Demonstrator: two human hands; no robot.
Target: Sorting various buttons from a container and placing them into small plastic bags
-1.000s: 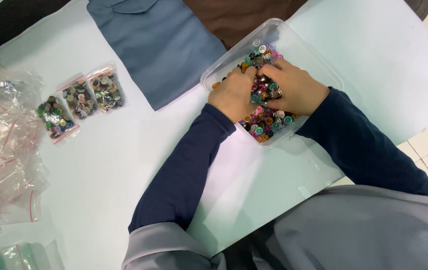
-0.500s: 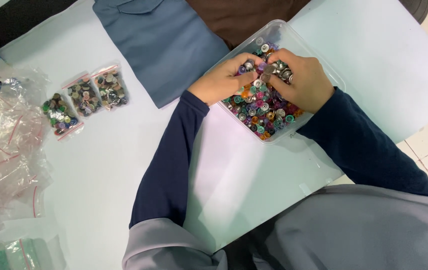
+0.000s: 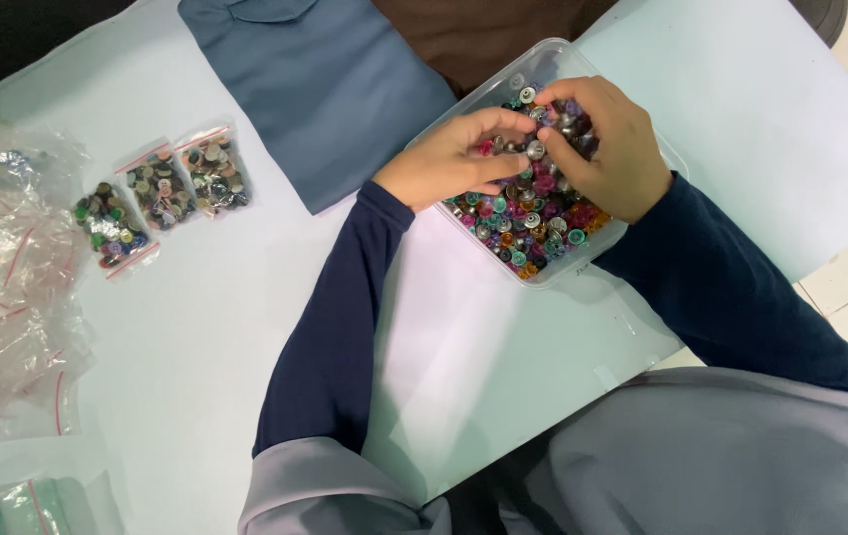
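A clear plastic box (image 3: 555, 61) on the white table is full of small coloured and metal buttons (image 3: 533, 226). Both hands are over it. My left hand (image 3: 454, 159) reaches in from the left, fingers pinched on a few buttons. My right hand (image 3: 607, 149) comes from the right with its fingers curled around several silvery buttons. The fingertips of both hands meet above the pile. Dark blue sleeves cover both forearms.
Three small zip bags of buttons (image 3: 161, 188) lie at the left. A heap of empty clear bags (image 3: 8, 297) is at the far left edge. Folded blue cloth (image 3: 325, 79) and brown cloth (image 3: 483, 30) lie behind the box. The table edge (image 3: 583, 381) runs near my lap.
Both hands lifted out of the pile and drew toward the far side of the box, fingertips now meeting with buttons held between them.
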